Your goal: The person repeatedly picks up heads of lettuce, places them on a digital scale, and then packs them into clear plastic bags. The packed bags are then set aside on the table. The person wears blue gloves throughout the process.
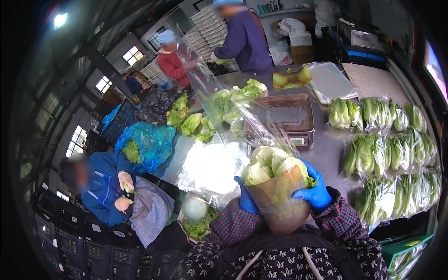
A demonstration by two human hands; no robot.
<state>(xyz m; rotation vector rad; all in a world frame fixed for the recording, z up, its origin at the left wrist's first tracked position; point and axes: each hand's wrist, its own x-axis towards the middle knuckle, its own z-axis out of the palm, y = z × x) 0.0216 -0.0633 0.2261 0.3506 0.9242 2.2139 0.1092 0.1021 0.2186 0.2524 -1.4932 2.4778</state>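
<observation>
Both my hands wear blue gloves and hold a bundle of lettuce heads (271, 164) in front of my body. A curved, brownish translucent sheet or sleeve (281, 201) wraps the bundle's lower part. My left hand (246, 197) presses on its left side, partly hidden behind clear film. My right hand (315, 187) grips its right side, thumb in front. From the lettuce a long clear plastic bag (210, 94) stretches up and to the left. Beyond the bundle stands a weighing scale with a rusty metal pan (283, 112). Loose lettuce (224, 101) lies left of the scale.
Several bagged lettuces (372, 150) lie in rows at the right. Flat plastic bags (332, 80) are stacked beyond the scale. A co-worker in blue (108, 185) sits left, near a blue bag of lettuce (150, 143). Two more co-workers stand across the metal table. Black crates (94, 255) fill the lower left.
</observation>
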